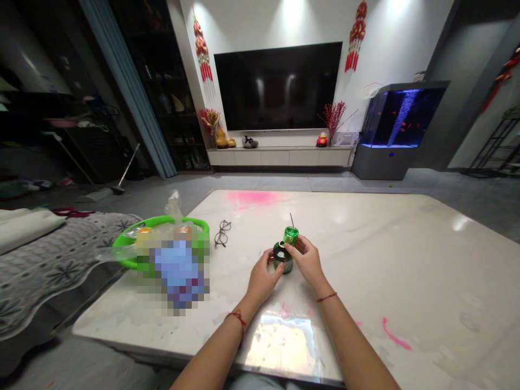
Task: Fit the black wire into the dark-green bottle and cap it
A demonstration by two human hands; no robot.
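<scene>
Two grips share one green jar (281, 260): left hand (263, 275) clasps its base steady on the desk (374, 244), right hand (309, 261) pinches the bright cap (291, 235) above.

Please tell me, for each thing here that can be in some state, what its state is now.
round dark jar: upright on the table, gripped by the left hand.
green cap: held by the right hand at the jar's top edge; seated or off, cannot tell.
glasses: lying on the table, untouched.
television: screen dark.
fish tank: lit blue.
</scene>
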